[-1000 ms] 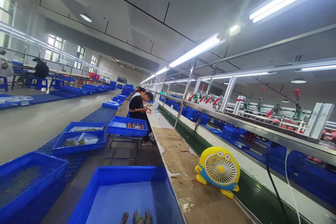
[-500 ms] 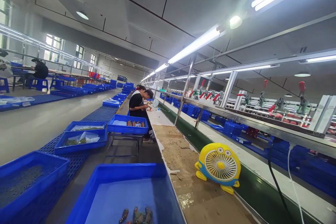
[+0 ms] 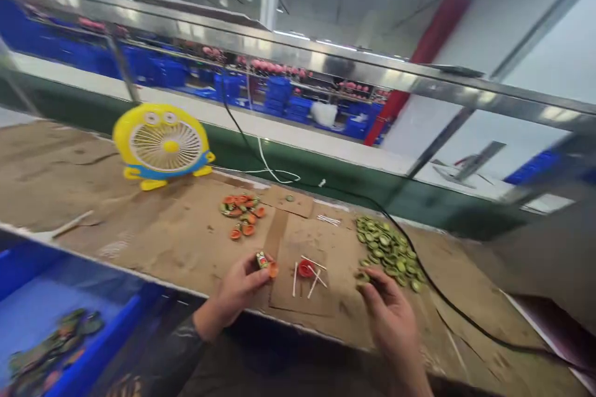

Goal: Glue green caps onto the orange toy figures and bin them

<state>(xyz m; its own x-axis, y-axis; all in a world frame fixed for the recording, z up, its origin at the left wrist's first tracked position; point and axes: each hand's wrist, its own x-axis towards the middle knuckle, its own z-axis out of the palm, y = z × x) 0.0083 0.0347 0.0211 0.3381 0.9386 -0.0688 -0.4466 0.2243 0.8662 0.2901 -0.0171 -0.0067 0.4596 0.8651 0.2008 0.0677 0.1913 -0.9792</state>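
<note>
My left hand (image 3: 239,290) pinches a small printed piece (image 3: 262,259) and an orange cap (image 3: 274,270) between its fingertips. My right hand (image 3: 388,316) reaches the near edge of a heap of small green caps (image 3: 386,252), with one green cap (image 3: 362,277) in its fingertips. Between my hands, a red cap (image 3: 306,268) lies among several thin white sticks (image 3: 314,279) on a cardboard sheet (image 3: 302,298). A loose group of orange caps (image 3: 241,214) lies farther back on the brown cardboard-covered bench (image 3: 181,248).
A blue tray (image 3: 69,298) holding mixed caps sits at lower left, below the bench edge. A yellow cartoon-shaped fan (image 3: 162,146) stands at the back left. A black cable (image 3: 419,260) runs across the bench. A metal rail and blue crates lie beyond.
My view has swung from the long aisle and distant co-worker down onto the bench. Both hands have come into view, and the yellow fan now appears at upper left.
</note>
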